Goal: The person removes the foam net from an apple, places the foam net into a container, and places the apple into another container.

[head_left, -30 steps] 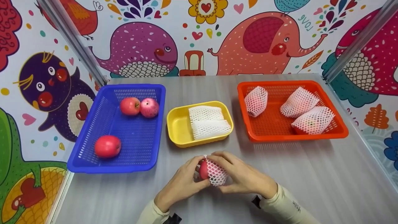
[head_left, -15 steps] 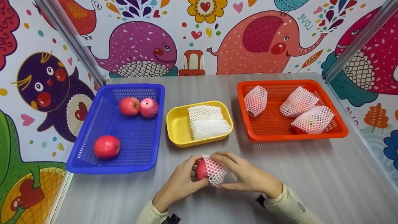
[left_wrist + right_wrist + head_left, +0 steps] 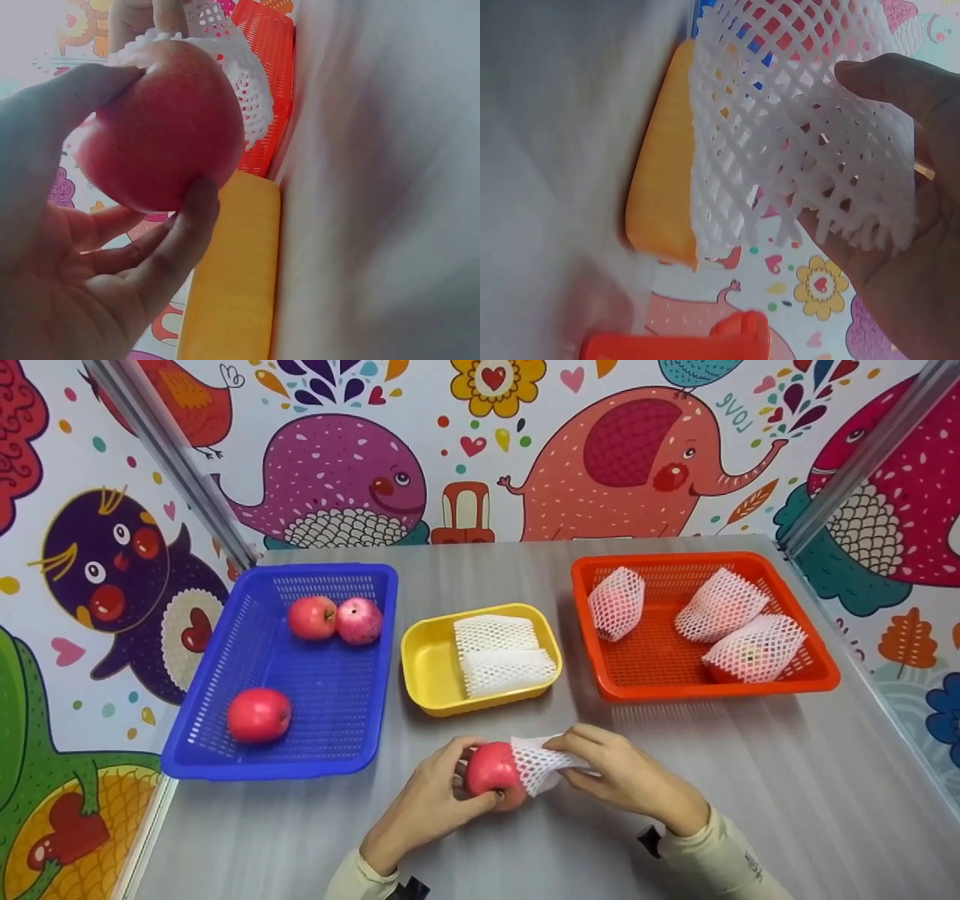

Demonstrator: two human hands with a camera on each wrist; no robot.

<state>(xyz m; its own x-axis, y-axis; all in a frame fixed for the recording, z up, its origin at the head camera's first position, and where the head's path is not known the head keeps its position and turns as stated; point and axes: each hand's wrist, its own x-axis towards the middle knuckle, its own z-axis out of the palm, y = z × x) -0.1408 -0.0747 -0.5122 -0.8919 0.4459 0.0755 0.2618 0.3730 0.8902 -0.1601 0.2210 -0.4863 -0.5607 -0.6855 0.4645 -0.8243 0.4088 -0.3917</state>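
My left hand (image 3: pixel 431 795) grips a red apple (image 3: pixel 491 774) in front of the yellow container. In the left wrist view the thumb presses near the stem hollow of the apple (image 3: pixel 169 131) and the fingers curl beneath it. A white foam net sleeve (image 3: pixel 538 765) covers only the apple's right end. My right hand (image 3: pixel 630 772) pinches the loose end of that sleeve. In the right wrist view the foam net (image 3: pixel 802 127) spreads wide, with the thumb on its near face and the other fingers partly hidden behind it.
A blue basket (image 3: pixel 279 771) at the left holds 3 bare apples. Folded foam nets (image 3: pixel 502 656) lie in the yellow container (image 3: pixel 431 705) at centre. At the right, an orange-red basket (image 3: pixel 712 690) holds 3 net-covered apples. Patterned walls close off the back and sides.
My right hand has moved right, drawing the foam net partly off the apple, so more bare red skin shows. My left hand stays nearly in place, still gripping the apple.
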